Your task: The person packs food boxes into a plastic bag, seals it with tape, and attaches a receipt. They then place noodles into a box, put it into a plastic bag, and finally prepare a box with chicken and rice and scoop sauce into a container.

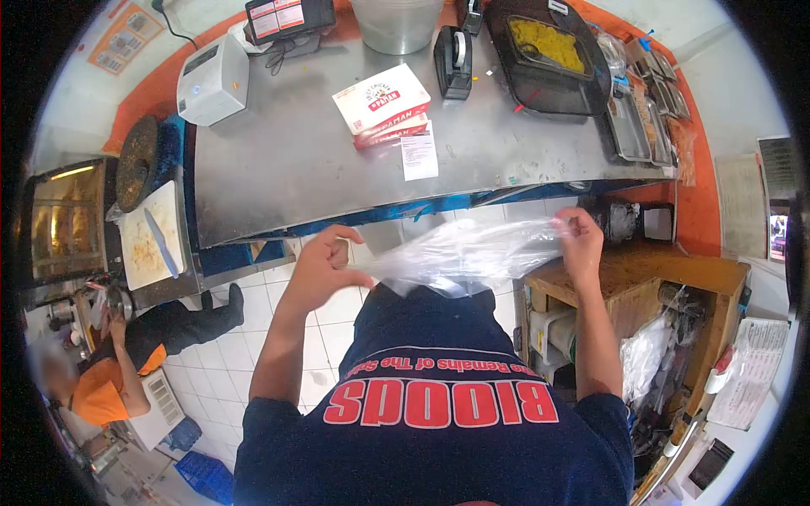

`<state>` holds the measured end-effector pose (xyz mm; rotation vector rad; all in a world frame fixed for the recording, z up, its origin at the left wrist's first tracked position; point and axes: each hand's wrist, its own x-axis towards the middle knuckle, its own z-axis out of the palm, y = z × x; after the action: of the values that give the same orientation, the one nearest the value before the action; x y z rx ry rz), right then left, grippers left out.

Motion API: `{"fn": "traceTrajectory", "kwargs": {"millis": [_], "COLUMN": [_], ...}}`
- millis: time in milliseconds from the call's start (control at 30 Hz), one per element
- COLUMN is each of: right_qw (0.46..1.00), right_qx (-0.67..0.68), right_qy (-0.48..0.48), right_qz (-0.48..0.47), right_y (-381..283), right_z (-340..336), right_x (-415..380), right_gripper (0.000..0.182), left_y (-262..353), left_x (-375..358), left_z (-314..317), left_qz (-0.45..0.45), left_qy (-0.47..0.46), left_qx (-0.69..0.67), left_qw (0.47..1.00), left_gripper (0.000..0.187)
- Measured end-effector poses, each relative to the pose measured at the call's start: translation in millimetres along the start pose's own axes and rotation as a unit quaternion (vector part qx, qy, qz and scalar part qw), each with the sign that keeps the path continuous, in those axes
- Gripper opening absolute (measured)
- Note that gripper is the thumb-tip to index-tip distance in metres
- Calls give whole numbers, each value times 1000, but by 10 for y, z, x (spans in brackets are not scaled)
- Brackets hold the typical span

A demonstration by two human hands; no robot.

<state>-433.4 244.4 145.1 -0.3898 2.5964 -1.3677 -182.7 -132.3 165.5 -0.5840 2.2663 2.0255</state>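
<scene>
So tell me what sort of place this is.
Probably a takeaway food counter: a steel counter bearing printed food boxes, a tray of yellow rice and a receipt printer.

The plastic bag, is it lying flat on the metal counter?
No, the plastic bag is held up in the air between the left hand and right hand, below the counter.

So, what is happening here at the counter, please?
A person in a dark shirt holds a clear plastic bag stretched between the left hand and the right hand, in front of a steel counter. On the counter lie two red-and-white boxes with a receipt, a tape dispenser and a black tray of yellow food. Another person in orange crouches on the floor at the left.
</scene>
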Motion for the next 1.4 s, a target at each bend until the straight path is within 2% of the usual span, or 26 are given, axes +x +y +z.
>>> {"fn": "traceTrajectory", "kwargs": {"millis": [33,100,167,233,267,333,433,467,500,533,567,633,667,700,733,767,833,900,967,1033,1067,1167,1233,1333,1367,1400], "right_qw": [1000,994,972,992,992,977,986,986,975,918,942,973,972,988,993,993,961,960,957,916,916,982,982,955,932,947], "right_qx": [0,4,-118,-87,-86,-142,-6,-4,183,360,301,198,199,122,44,44,169,164,163,384,384,189,170,279,336,308], "right_qy": [0,-35,-154,-94,-92,66,165,164,92,16,-37,-73,-73,-10,54,56,201,218,237,48,49,-13,80,77,43,20], "right_qz": [0,-102,-131,19,22,145,-2,-2,83,165,144,97,98,94,91,92,91,57,32,104,103,19,31,68,127,95], "right_y": [-7,-107,-329,260,260,218,250,170,33,-74,-134,-212,-74,196,467,772,1042,461,61,-26,-78,-41,238,9,-157,-213], "right_z": [47,252,471,713,682,635,766,814,883,966,1053,1250,1270,1280,1275,1210,1032,1050,1171,1280,1359,1468,1433,1466,1506,1568], "right_x": [-29,-131,-399,-447,-380,-157,-34,-47,-89,-133,-199,-412,-389,-329,-281,-192,-10,-18,-71,-88,-162,-308,-132,-96,-90,-73], "right_gripper": [29,26,24,19,19,14,21,21,22,24,27,28,28,30,32,32,35,35,35,32,32,17,20,25,28,26], "left_y": [-54,-340,-589,-620,-471,-327,-496,-777,-925,-631,-861,-1150,-1015,-931,-907,-849,-742,-972,-1064,-1157,-1200,-960,-1535,-1467,-1011,-677], "left_x": [24,129,192,174,124,72,200,337,396,311,290,279,185,119,43,-27,-91,-2,149,330,284,266,195,270,250,243], "left_z": [28,110,70,-80,-56,109,156,137,121,273,248,192,272,223,157,116,125,99,-80,-172,-176,192,-333,-435,-254,-96], "left_qz": [0,158,139,-12,-10,53,189,180,170,0,0,-62,-184,-184,-74,45,17,99,7,145,-33,34,-25,-136,-76,-11], "left_qy": [0,117,202,243,322,351,413,423,430,348,349,62,162,162,211,235,262,383,419,461,337,382,395,385,448,469], "left_qx": [0,283,262,148,191,223,301,218,133,-245,-245,-496,-506,-505,-215,99,185,339,337,250,-118,-38,198,105,384,627], "left_qw": [1000,939,934,959,927,908,838,861,877,905,905,864,827,828,951,966,947,853,843,839,934,923,897,907,804,622], "left_gripper": [20,17,20,30,37,36,32,26,22,13,13,11,12,12,12,13,15,16,9,15,30,35,59,64,60,56]}}
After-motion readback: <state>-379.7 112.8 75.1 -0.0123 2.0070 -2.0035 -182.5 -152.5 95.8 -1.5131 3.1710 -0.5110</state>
